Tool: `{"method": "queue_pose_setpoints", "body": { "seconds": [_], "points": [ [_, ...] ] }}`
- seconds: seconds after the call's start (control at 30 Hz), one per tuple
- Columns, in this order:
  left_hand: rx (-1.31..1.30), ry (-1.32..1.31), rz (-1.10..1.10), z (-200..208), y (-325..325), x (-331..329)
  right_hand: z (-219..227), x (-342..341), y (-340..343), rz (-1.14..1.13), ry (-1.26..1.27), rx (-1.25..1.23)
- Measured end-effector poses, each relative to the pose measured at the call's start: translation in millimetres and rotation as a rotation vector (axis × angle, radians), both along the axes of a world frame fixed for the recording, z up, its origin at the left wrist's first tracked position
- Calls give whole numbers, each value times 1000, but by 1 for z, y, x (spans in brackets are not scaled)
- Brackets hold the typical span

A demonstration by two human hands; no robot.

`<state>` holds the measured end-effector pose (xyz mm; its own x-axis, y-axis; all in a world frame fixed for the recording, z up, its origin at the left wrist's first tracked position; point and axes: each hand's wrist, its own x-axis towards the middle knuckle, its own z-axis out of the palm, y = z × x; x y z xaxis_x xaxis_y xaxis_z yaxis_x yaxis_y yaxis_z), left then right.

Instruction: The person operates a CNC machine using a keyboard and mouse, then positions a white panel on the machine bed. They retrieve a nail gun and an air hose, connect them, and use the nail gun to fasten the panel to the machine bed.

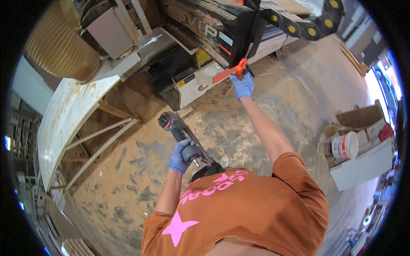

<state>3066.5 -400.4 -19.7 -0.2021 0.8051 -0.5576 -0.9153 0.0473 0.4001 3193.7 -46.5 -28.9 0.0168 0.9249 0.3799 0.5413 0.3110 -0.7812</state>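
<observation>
My left hand [181, 157], in a blue glove, is closed round a dark grey nail gun [181, 130]. The gun is held in front of my body with its rounded head pointing away from me, and a metal air fitting shows beside the hand. My right arm is stretched far forward. At its end, my blue-gloved right hand [243, 86] is closed on an orange object [241, 67] with a thin dark part, at the near edge of a large machine [200, 83]. Its exact kind is unclear, and the fingers are partly hidden.
On the left stands a curved white-topped table [68, 115] with wooden braces, under a ribbed duct hose [64, 45]. A black cable chain [294, 27] hangs above the machine. At right, a white bucket [345, 145] sits among boards. Sawdust covers the floor [141, 166].
</observation>
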Motion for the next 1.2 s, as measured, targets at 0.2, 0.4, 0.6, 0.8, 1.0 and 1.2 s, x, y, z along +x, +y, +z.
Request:
{"method": "queue_pose_setpoints", "body": {
  "seconds": [0.2, 0.4, 0.6, 0.8, 1.0, 1.2],
  "points": [
    [26, 280, 145, 31, -20, -2, -22, 3, -9, 376, 469, 62],
    [-59, 445, 151, 54, -15, -23, 66, 74, -116, 484, 282, 303],
    [362, 233, 294, 66, -16, -42, 105, 108, -203, 854, 719, -108],
    [593, 126, 226, 69, -28, -49, 119, 85, -243, 886, 500, -763],
    [496, 146, 246, 70, -54, -57, 97, 63, -279, 986, 555, -1020],
    [307, 484, 73, 68, -108, -66, 70, 3, -325, 901, 457, -1169]
  ]
}}
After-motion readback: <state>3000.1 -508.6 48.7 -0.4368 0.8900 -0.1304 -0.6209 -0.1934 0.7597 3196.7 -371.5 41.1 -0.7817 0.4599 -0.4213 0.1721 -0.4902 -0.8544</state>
